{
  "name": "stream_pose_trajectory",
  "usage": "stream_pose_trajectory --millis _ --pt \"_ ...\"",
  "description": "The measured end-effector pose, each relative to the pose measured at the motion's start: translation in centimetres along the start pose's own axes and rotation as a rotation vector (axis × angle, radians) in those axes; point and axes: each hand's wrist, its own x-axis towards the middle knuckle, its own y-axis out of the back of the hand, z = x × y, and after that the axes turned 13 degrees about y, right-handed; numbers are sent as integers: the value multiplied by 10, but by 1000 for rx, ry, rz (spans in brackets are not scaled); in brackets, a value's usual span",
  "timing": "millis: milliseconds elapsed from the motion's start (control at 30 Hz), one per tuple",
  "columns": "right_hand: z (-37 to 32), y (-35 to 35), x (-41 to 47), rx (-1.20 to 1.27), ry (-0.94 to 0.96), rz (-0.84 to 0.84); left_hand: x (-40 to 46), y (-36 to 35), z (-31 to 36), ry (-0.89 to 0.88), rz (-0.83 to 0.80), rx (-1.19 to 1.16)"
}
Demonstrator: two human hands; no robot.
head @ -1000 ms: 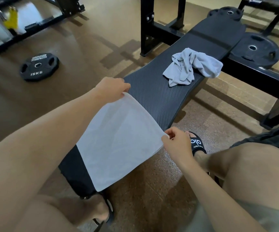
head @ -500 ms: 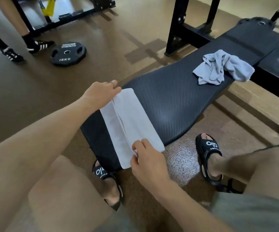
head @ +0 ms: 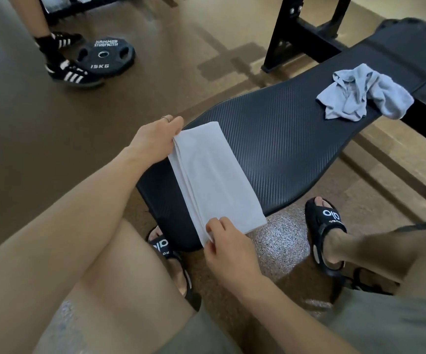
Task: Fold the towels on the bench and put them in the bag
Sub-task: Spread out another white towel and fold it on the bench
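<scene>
A white towel point(head: 214, 180), folded into a long narrow strip, lies across the near end of the black bench point(head: 283, 146). My left hand point(head: 155, 137) pinches its far left corner. My right hand point(head: 226, 241) pinches its near corner at the bench's front edge. A second towel point(head: 360, 93), grey-blue and crumpled, sits further along the bench at the right. No bag is in view.
A 15 kg weight plate point(head: 104, 56) lies on the brown floor at the upper left, beside another person's feet in black striped shoes point(head: 71, 72). The black rack frame point(head: 298, 29) stands behind the bench. My own feet in black slides point(head: 326, 226) flank the bench end.
The towel went from an open sheet held up between both hands to a narrow strip folded in half and laid on the bench. The view has shifted to the left.
</scene>
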Motion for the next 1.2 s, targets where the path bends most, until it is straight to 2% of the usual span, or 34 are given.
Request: stream_pose_trajectory --millis 133,267,367,433,767,967,1200 --pt "-1 -2 1 -8 15 9 -10 6 -3 93 -87 -346" --pt "-1 -3 -1 -17 20 20 -10 5 -5 360 -201 -681" --pt "0 -3 0 -28 32 29 -11 0 -7 399 -246 -648" --pt "0 -4 -1 -44 42 30 -12 -4 -8 411 -218 -643" --pt "0 -1 0 -75 79 46 -9 -7 -6 526 -204 -782" --pt "5 -3 0 -74 67 45 -6 -10 -2 491 -195 -609" --pt "2 -1 -1 -78 85 62 -7 -8 -13 522 -246 -741"
